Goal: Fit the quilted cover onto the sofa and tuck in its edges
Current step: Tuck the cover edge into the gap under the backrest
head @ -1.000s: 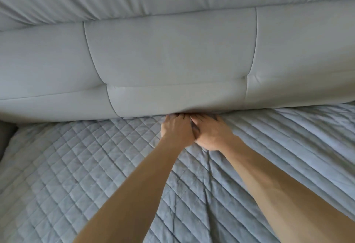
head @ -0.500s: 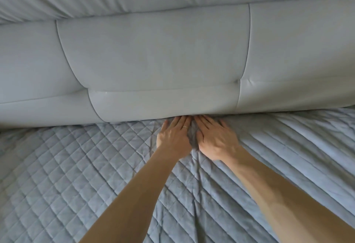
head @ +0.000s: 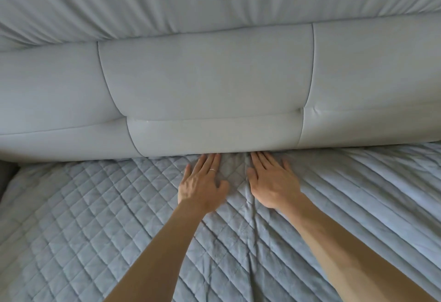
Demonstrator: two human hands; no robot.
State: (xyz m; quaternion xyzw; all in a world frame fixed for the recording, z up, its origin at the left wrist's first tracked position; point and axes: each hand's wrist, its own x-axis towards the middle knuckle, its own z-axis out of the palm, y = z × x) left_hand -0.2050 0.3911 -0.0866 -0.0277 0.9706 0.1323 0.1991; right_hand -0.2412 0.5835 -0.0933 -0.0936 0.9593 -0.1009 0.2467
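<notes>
Cover (head: 95,218): matt grey cloth, stitched in a diamond quilt pattern. Sofa back (head: 210,82): smooth, faintly glossy upholstery with piped seams.

quilted cover (head: 95,218) across lower frame, on the seat | sofa backrest (head: 205,82) across upper frame, behind cover | left hand (head: 201,182) left of right hand (head: 274,182), both centre frame, flat on cover, fingertips at the backrest crease

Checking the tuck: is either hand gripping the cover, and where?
Nothing is held: left hand and right hand lie flat on the quilted cover.
</notes>
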